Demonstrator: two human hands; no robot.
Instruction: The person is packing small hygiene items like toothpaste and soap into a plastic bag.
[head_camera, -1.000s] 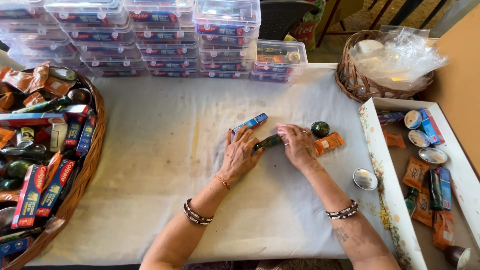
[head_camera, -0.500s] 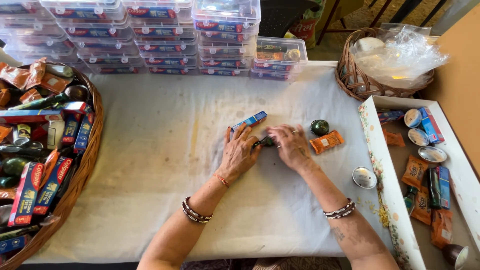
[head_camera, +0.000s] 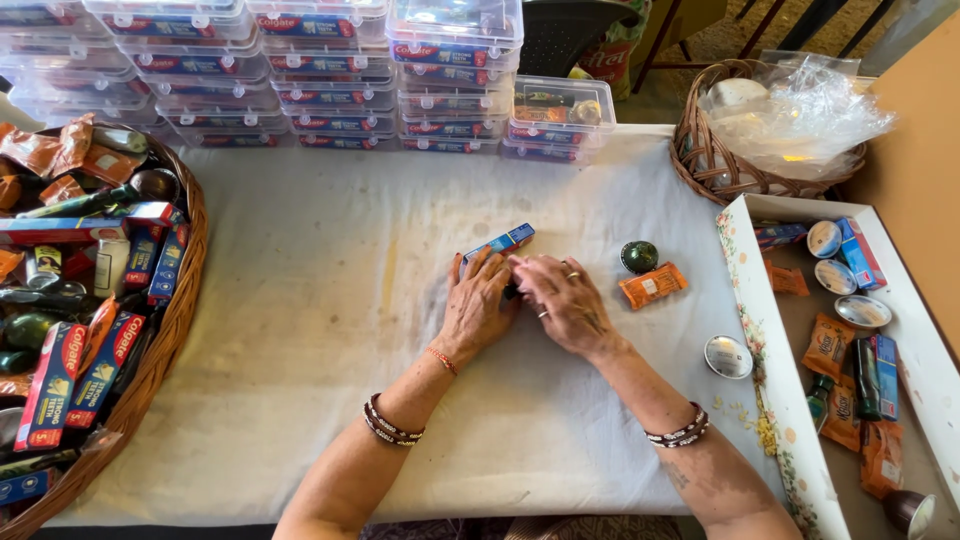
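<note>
the small dark item (head_camera: 512, 291) sits mid-table, almost hidden between your hands. your left hand (head_camera: 478, 312) and right hand (head_camera: 566, 303) cup it, fingers curled over it; the grip itself i cannot tell. keep it low, clear of the blue box (head_camera: 500, 243) touching your fingertips.

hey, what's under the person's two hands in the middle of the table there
Under the left hand lies one end of a small blue box, its far end poking out. Between it and the right hand a dark sliver shows, too covered to identify. Beneath is the white tablecloth.
</note>
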